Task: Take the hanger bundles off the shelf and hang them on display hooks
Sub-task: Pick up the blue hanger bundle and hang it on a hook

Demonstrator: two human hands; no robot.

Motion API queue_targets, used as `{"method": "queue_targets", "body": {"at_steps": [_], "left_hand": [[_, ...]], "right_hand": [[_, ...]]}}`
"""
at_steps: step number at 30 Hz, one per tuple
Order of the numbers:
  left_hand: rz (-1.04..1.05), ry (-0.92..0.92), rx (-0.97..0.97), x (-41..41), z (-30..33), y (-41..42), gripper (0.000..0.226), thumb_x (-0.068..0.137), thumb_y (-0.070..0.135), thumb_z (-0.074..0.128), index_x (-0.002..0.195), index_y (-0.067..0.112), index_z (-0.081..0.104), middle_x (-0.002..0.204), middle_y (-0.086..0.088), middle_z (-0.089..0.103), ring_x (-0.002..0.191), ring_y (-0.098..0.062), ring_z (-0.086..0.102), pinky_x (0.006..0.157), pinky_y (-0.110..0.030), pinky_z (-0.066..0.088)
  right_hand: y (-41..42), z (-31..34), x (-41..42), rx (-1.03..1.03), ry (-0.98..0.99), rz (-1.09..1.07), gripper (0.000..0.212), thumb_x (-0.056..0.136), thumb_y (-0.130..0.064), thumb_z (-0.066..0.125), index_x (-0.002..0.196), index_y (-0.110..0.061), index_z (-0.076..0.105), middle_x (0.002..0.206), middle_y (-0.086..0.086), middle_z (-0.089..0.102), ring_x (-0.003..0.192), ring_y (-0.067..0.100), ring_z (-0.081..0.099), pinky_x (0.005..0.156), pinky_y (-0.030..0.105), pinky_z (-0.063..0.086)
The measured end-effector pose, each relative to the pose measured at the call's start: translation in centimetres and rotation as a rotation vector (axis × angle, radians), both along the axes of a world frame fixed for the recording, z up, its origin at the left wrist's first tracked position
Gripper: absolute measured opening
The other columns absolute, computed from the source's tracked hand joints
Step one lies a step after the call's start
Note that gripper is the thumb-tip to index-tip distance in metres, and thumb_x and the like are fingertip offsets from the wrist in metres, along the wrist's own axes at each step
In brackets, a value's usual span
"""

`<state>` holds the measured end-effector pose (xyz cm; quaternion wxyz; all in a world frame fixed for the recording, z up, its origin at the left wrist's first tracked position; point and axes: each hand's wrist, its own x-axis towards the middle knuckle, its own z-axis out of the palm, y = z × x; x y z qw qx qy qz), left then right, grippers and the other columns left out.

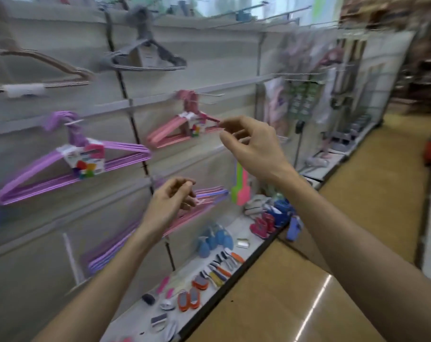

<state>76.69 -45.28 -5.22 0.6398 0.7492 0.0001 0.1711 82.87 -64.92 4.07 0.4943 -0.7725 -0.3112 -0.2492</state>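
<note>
Your right hand (252, 144) reaches with loosely curled fingers to the tip of the pink hanger bundle (180, 130) hung on its display hook (209, 95); your left hand (171, 206), also loosely curled and empty-looking, hovers before the pink-and-purple hangers (204, 201) below.

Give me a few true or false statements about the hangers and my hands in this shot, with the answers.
1. A purple hanger bundle hangs on a hook. True.
2. The pink hanger bundle lies on the floor. False: it hangs on a hook, by the right hand.
3. The left hand grips the grey hanger bundle. False: that bundle hangs high up, away from both hands.
4. Small brushes lie on the bottom shelf. True.
</note>
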Motion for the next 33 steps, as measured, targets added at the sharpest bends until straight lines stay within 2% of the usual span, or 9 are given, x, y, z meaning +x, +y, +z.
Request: {"method": "queue_targets", "body": {"at_steps": [4,7,10,13,16,20,24,29,33], "left_hand": [[-0.144,0.011,0.032,5.4,-0.9,-5.8,0.012,0.1,0.015,0.055,0.098,0.017,0.067,0.073,0.005,0.067,0.072,-0.023,0.064,0.069,-0.034,0.053],[-0.241,0.011,0.08,9.4,-1.4,-9.8,0.014,0.1,0.016,0.055,0.103,0.011,0.067,0.079,0.0,0.066,0.072,-0.019,0.064,0.07,-0.035,0.053],[-0.33,0.004,0.104,13.8,-1.6,-13.2,0.016,0.1,0.015,0.054,0.106,0.006,0.066,0.082,-0.005,0.066,0.073,-0.021,0.064,0.07,-0.034,0.052],[-0.409,-0.023,0.148,18.7,-1.8,-16.4,0.013,0.101,0.015,0.054,0.103,0.013,0.066,0.078,0.0,0.067,0.071,-0.014,0.064,0.067,-0.028,0.053],[-0.487,-0.031,0.175,23.9,-2.2,-19.3,0.012,0.1,0.015,0.055,0.099,0.016,0.066,0.075,0.003,0.065,0.067,-0.009,0.063,0.064,-0.024,0.052],[-0.578,-0.031,0.266,30.8,-3.1,-22.2,0.011,0.099,0.017,0.057,0.099,0.021,0.067,0.08,-0.002,0.067,0.07,-0.012,0.066,0.065,-0.025,0.053],[-0.643,-0.004,0.312,36.9,-4.1,-24.7,0.011,0.098,0.022,0.059,0.097,0.026,0.069,0.084,-0.001,0.07,0.076,-0.013,0.068,0.074,-0.036,0.058],[-0.713,0.023,0.309,42.9,-5.4,-28.7,0.011,0.099,0.021,0.057,0.098,0.024,0.068,0.083,-0.004,0.07,0.074,-0.015,0.067,0.069,-0.029,0.055],[-0.748,0.053,0.345,47.1,-6.7,-32.0,0.012,0.1,0.021,0.055,0.099,0.022,0.067,0.087,-0.006,0.07,0.077,-0.016,0.068,0.071,-0.03,0.056]], "right_hand": [[-6.8,-0.8,2.5,0.012,0.022,-0.147,0.015,0.091,-0.022,0.067,0.105,-0.018,0.073,0.081,-0.018,0.065,0.068,-0.003,0.06,0.069,0.012,0.046],[-11.1,-0.9,4.5,-0.009,0.03,-0.24,0.015,0.093,-0.02,0.066,0.105,-0.015,0.072,0.083,-0.013,0.066,0.069,-0.003,0.058,0.069,0.009,0.043],[-14.7,-0.9,7.3,-0.028,0.032,-0.323,0.015,0.094,-0.022,0.065,0.106,-0.016,0.071,0.085,-0.015,0.066,0.074,0.003,0.062,0.069,0.012,0.046],[-17.8,-0.9,10.5,-0.037,0.044,-0.396,0.015,0.095,-0.026,0.064,0.107,-0.018,0.07,0.088,-0.015,0.067,0.079,0.005,0.063,0.069,0.015,0.049],[-20.4,-0.8,14.2,-0.045,0.057,-0.462,0.017,0.096,-0.027,0.064,0.109,-0.018,0.07,0.092,-0.011,0.068,0.08,0.004,0.063,0.068,0.012,0.046],[-23.3,-0.8,19.4,-0.008,0.063,-0.559,0.016,0.095,-0.024,0.064,0.108,-0.017,0.07,0.094,-0.009,0.069,0.077,0.0,0.061,0.066,0.01,0.045],[-26.3,-1.4,23.9,0.008,0.08,-0.656,0.018,0.094,-0.026,0.064,0.109,-0.017,0.071,0.097,-0.007,0.071,0.082,0.005,0.064,0.068,0.013,0.049],[-30.3,-2.3,28.4,0.017,0.108,-0.738,0.017,0.094,-0.022,0.064,0.109,-0.017,0.071,0.096,-0.012,0.068,0.086,0.004,0.064,0.07,0.01,0.049],[-33.5,-4.0,32.4,0.026,0.145,-0.766,0.017,0.095,-0.022,0.063,0.11,-0.017,0.07,0.096,-0.011,0.068,0.085,0.001,0.063,0.068,0.008,0.047]]}}
